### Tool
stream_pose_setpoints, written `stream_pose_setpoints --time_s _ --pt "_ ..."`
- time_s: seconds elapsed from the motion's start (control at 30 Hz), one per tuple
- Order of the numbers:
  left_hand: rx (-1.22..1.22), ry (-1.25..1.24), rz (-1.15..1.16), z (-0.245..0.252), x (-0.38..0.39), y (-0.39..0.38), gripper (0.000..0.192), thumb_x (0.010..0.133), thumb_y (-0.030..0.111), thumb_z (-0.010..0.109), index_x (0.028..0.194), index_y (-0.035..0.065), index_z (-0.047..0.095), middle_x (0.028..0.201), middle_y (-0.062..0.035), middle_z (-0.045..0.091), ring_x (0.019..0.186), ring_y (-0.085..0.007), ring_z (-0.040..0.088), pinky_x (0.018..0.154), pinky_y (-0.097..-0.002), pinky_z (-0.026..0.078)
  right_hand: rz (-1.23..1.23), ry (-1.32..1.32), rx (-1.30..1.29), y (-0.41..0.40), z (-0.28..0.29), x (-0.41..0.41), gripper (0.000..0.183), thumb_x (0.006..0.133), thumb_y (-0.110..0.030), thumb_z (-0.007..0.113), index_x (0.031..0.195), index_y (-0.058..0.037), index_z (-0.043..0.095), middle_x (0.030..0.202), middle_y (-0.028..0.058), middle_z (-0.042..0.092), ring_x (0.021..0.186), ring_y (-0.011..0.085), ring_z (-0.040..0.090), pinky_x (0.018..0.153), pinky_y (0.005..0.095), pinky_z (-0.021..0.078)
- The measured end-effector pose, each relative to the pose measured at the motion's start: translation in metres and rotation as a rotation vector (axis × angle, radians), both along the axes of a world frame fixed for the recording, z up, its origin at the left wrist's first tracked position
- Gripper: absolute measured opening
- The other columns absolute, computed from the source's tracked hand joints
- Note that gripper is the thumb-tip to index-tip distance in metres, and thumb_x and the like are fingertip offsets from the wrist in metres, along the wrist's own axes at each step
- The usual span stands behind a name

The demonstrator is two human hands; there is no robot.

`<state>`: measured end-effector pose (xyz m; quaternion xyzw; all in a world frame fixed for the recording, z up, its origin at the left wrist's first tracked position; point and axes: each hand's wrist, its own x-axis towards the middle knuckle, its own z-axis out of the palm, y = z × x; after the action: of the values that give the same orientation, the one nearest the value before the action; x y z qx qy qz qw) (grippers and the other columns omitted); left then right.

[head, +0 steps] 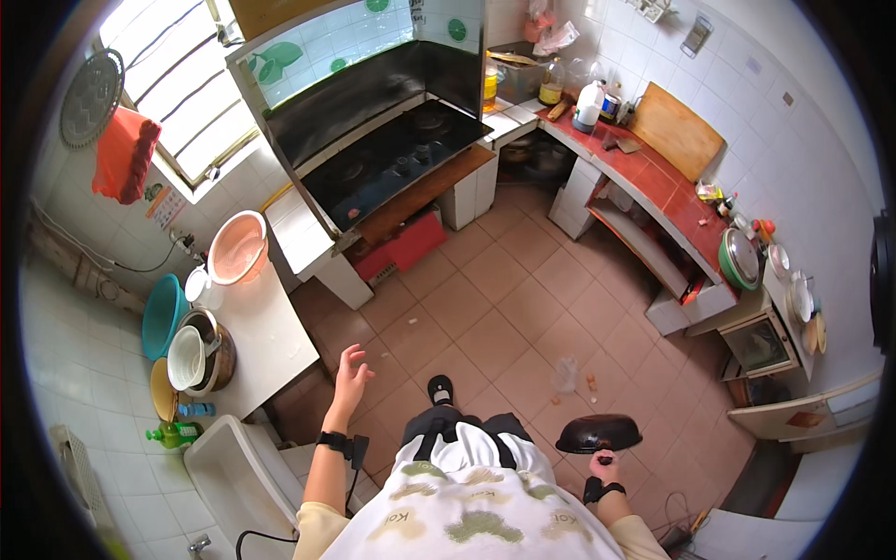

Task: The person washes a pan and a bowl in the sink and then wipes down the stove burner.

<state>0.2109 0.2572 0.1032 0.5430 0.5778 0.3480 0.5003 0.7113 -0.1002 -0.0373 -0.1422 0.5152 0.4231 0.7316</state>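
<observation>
My right hand [605, 462] grips the handle of a dark frying pan [599, 432], held out over the tiled floor on my right side. The pan is tilted, and its inside cannot be made out clearly. My left hand [352, 378] is raised on the other side with its fingers apart, holding nothing. It hangs in the air near the corner of a white counter [273, 343], not touching it. A black strap is around each wrist.
A black gas stove [392, 164] stands ahead behind low panels. On the left are a white sink [238, 483], a pink colander [238, 248] and a metal pot [222, 360]. A red-tiled counter [665, 182] curves along the right wall. Eggshell-like bits [591, 382] and clear plastic [565, 374] lie on the floor.
</observation>
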Motion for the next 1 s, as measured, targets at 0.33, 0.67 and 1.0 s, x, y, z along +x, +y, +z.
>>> stream_pose_setpoints --time_s 0.33,0.67,1.0 --pt "-0.012 0.015 -0.003 -0.025 -0.023 0.071 0.034 0.082 0.004 0.047 0.116 0.0065 0.04 0.111 -0.0126 0.048 0.072 -0.0138 0.059 0.064 -0.0254 0.046 1.807 -1.109 -0.864 0.161 0.007 -0.003 0.007 0.061 -0.009 0.051 0.057 -0.0049 0.048 0.05 0.0083 0.047 0.042 0.0218 0.046 0.04 0.0347 0.0393" --pt "-0.167 0.094 0.228 -0.041 -0.094 0.023 0.032 0.083 0.006 0.046 0.115 0.005 0.042 0.112 -0.0112 0.048 0.073 -0.0133 0.058 0.063 -0.0257 0.047 2.414 -2.335 -0.407 0.31 0.13 -0.108 0.022 0.062 -0.013 0.057 0.082 -0.0035 0.054 0.072 0.022 0.058 0.075 0.0391 0.057 0.066 0.0433 0.0453" --pt "-0.125 0.044 0.584 -0.058 -0.13 -0.083 0.034 0.083 0.006 0.047 0.117 0.0073 0.041 0.114 -0.0098 0.047 0.07 -0.0112 0.057 0.061 -0.0234 0.045 1.667 -2.684 0.312 0.38 0.172 -0.244 0.021 0.063 -0.009 0.055 0.084 -0.0094 0.053 0.063 0.0188 0.055 0.063 0.0394 0.055 0.054 0.0451 0.0432"
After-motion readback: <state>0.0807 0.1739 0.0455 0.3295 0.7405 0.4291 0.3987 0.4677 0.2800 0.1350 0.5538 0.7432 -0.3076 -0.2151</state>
